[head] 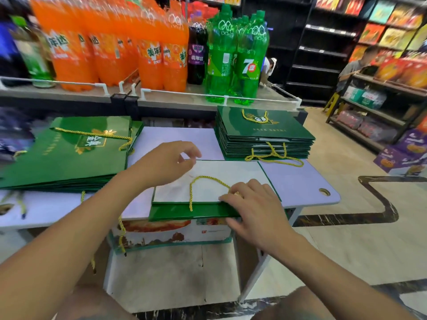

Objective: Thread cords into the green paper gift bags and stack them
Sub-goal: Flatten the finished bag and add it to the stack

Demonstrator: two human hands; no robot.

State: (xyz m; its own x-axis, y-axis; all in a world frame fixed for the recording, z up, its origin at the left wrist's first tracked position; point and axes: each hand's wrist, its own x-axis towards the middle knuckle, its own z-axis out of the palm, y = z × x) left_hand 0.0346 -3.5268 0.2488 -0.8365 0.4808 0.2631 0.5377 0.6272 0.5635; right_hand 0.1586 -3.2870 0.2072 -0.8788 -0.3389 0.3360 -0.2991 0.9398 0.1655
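Note:
A flat green gift bag [191, 212] lies at the table's near edge, its white inner side [208, 181] turned up. A yellow cord [203, 183] arches over that white face. My right hand [251, 204] rests on the bag's right end, fingertips at the cord's right end. My left hand [168, 162] hovers over the bag's far left corner, thumb and forefinger pinching its edge. A tall neat stack of corded green bags [265, 137] stands at the back right. A wider, looser pile of green bags [69, 153] lies on the left.
The white table [300, 183] has a handle hole [324, 192] at its right corner. Behind it a shelf [173, 98] carries orange, purple and green soda bottles. A printed box [168, 234] sits under the table. A person sits at shelves far right.

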